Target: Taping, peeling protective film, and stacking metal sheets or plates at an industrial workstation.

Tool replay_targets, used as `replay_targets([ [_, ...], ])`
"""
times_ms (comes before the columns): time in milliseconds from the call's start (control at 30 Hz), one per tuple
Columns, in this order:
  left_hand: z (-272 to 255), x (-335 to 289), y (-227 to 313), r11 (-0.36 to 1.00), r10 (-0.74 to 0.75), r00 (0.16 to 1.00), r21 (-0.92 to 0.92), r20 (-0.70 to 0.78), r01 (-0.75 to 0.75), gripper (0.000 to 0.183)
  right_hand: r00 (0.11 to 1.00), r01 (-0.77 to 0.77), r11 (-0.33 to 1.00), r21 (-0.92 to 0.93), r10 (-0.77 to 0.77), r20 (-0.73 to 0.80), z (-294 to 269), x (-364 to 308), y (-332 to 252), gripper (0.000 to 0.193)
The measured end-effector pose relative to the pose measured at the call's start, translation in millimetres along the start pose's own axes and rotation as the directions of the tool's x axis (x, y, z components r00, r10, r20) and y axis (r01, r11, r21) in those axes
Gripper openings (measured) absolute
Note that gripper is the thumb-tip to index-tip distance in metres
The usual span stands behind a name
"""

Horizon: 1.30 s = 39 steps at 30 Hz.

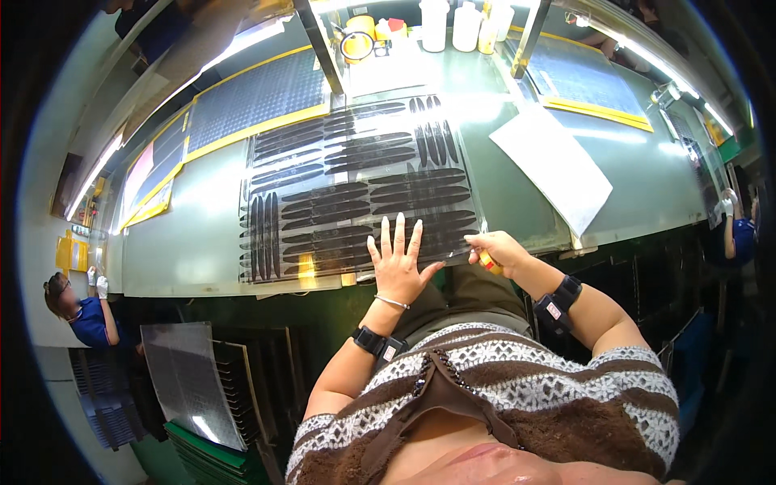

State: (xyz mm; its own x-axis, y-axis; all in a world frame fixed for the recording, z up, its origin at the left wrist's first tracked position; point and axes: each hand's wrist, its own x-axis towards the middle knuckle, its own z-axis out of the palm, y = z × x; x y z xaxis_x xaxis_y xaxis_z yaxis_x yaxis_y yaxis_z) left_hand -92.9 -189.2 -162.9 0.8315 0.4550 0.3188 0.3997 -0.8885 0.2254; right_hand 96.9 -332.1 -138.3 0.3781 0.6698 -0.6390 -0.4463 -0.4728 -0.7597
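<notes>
1. Fingers point(398, 234) of the left hand point(398, 271): spread wide and laid flat, palm down, on the near edge of the clear sheet point(356, 186).
2. Right hand point(495, 249): fingers curled and pressed together around a small yellow and red tool point(489, 262), its tip at the sheet's near right corner.
3. Clear sheet: lies flat on the green table point(194, 234), directly ahead of the person, its near edge at the table's front rim. It carries rows of long dark leaf-shaped pieces point(368, 198), most lying crosswise, two groups standing lengthwise.
4. White paper point(554, 166): on the table just right of the sheet, angled, apart from the right hand.
5. Yellow-framed dark mats point(250, 101): far left of the table; another point(586, 81) at far right, beyond the paper.
6. Metal posts point(319, 44): rising from the far table edge, crossing the view above the sheet.
7. White bottles point(453, 24) and a yellow tape roll point(357, 44): at the far rim between the posts.
8. Black wristbands point(373, 341): one on each forearm; a thin bracelet sits on the left wrist.
9. Perforated grey panel point(190, 380): leaning below the table, lower left.
10. Other people: one in blue with white gloves point(85, 311) at left; another's gloved hand point(727, 202) at right, both well apart from the sheet.
</notes>
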Motion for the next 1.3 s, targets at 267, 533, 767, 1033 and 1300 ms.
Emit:
replay_targets([
  [267,-11,6,-9,0.997,0.039,0.977,-0.063,-0.210,-0.053,0.060,0.981,0.189,0.968,0.167,-0.193,0.006,16,-4,-26,0.015],
  [533,-139,79,-54,0.976,0.201,0.785,0.185,-0.585,-0.112,0.015,0.783,0.560,0.798,0.223,-0.597,0.174,72,-67,-177,0.022],
  [767,-181,106,-57,0.988,0.155,0.832,0.104,-0.532,-0.117,0.008,0.703,0.628,0.747,0.219,-0.665,0.250,77,-65,-224,0.028],
  [1033,-142,74,-53,0.962,0.272,0.754,0.188,-0.598,-0.199,0.032,0.785,0.568,0.823,0.001,-0.542,0.301,35,-67,-165,0.030],
  [1300,-15,-7,-49,0.982,0.107,0.944,-0.113,-0.312,-0.149,0.038,0.931,0.365,0.919,-0.151,-0.360,0.065,5,-45,8,0.039],
])
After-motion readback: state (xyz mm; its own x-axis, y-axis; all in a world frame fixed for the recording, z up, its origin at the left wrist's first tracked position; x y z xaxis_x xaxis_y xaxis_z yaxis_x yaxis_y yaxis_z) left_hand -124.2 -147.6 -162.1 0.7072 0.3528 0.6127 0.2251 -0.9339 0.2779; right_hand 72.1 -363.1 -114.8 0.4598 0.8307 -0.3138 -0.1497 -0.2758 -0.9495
